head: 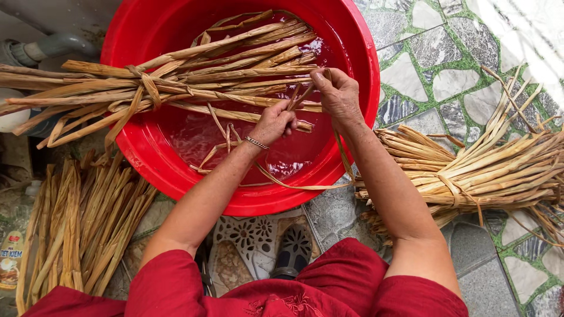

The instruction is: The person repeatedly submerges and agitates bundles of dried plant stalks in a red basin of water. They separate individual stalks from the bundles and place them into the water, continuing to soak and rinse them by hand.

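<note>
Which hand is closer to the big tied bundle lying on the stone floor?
The right hand. It works over the red basin, on the side toward the tied bundle. The left hand is farther off, mid-basin.

A tied bundle of dry stalks (482,176) lay on the stone-paved floor (435,53) at the right, well apart from a loose heap of stalks (82,223) at the left. A grey pipe (53,47) ran along the upper left. A bottle with a yellow label (12,258) stood at the left edge. A dark patterned sandal (292,251) rested below.
</note>
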